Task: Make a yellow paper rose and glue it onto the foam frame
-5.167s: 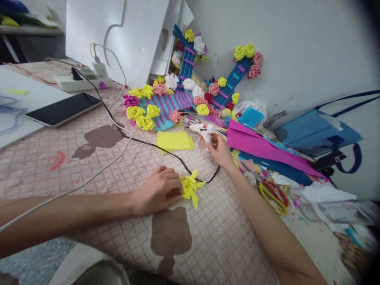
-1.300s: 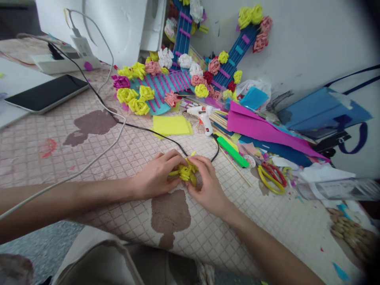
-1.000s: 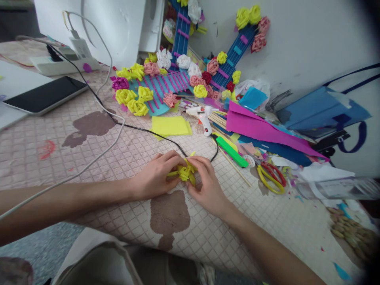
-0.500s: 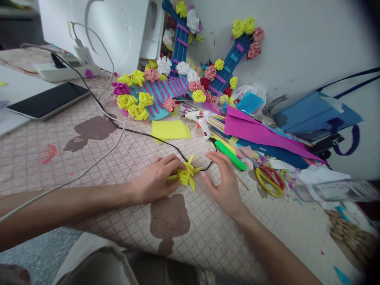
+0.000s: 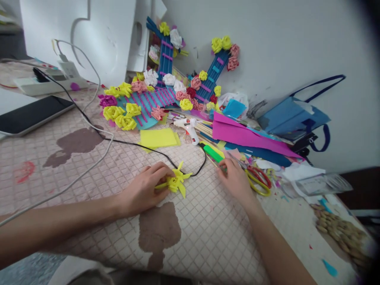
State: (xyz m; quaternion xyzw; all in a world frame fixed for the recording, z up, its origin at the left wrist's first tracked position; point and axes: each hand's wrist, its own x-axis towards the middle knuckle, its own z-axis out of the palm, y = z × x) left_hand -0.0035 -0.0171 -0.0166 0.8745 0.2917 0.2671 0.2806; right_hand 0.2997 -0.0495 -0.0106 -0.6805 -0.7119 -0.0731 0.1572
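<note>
My left hand (image 5: 145,188) is closed on a yellow paper flower (image 5: 175,180) with pointed petals, low over the table; its stem end is hidden in the fingers. My right hand (image 5: 237,184) lies over the near end of a long green tool with a black tip (image 5: 213,152). Its fingers are curled together there, and what is between them, if anything, is hidden. A white glue gun (image 5: 190,130) lies just beyond. Scissors with red and yellow handles (image 5: 261,182) are right beside my right hand.
Yellow paper sheets (image 5: 158,137) lie ahead of the flower. A black cable (image 5: 133,143) runs across the table past it. Flower-covered blue cardboard pieces (image 5: 148,103) stand at the back. Magenta paper (image 5: 246,136), a clear bottle (image 5: 320,185) and a phone (image 5: 35,114) lie around.
My right hand has moved right, away from the flower, onto the near end of the green tool, its fingers closing. My left hand still holds the flower. The view has shifted.
</note>
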